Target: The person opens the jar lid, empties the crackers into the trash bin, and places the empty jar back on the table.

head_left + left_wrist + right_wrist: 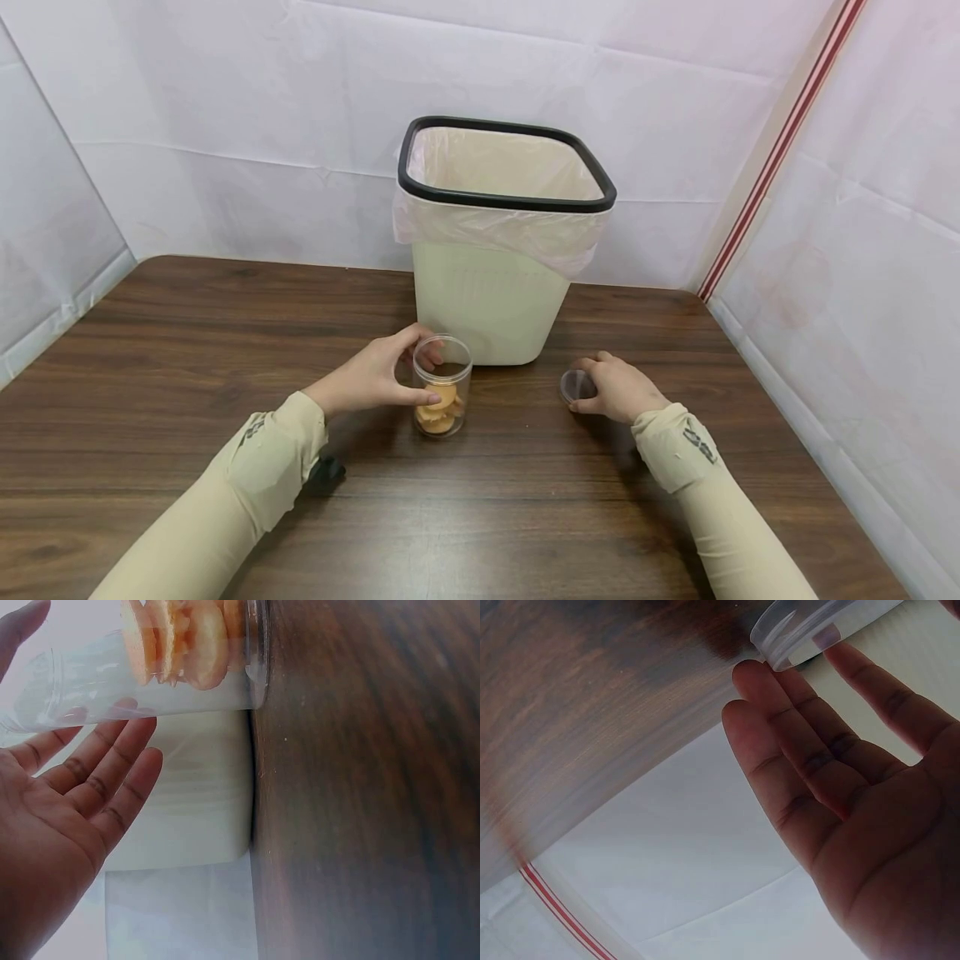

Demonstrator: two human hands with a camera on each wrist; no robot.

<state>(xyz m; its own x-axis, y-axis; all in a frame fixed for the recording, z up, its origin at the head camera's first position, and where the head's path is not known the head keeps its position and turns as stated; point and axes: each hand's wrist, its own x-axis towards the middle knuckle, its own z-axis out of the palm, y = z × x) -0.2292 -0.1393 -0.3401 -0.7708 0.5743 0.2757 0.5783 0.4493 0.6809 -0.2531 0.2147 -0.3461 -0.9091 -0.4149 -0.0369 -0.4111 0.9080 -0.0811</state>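
Observation:
A clear plastic jar [442, 371] stands upright on the table in front of the bin, its top uncovered. Inside lie several round orange biscuits [206, 645], stacked in its lower part. My left hand [382, 375] holds the jar from the left, thumb across the near side and fingers round the far side; in the left wrist view these fingers [135, 739] are at its wall. Farther right, my right hand [618, 387] pinches a clear round lid [576, 387] by its edge, close over the table. The lid's rim [780, 645] shows at the fingertips in the right wrist view.
A pale green bin [487, 292] with a black rim [510, 200] and a pinkish liner bag stands right behind the jar. White sheeting [247, 100] surrounds the dark wooden table [480, 517] at the back and sides. Something small and black [326, 472] shows under the left sleeve.

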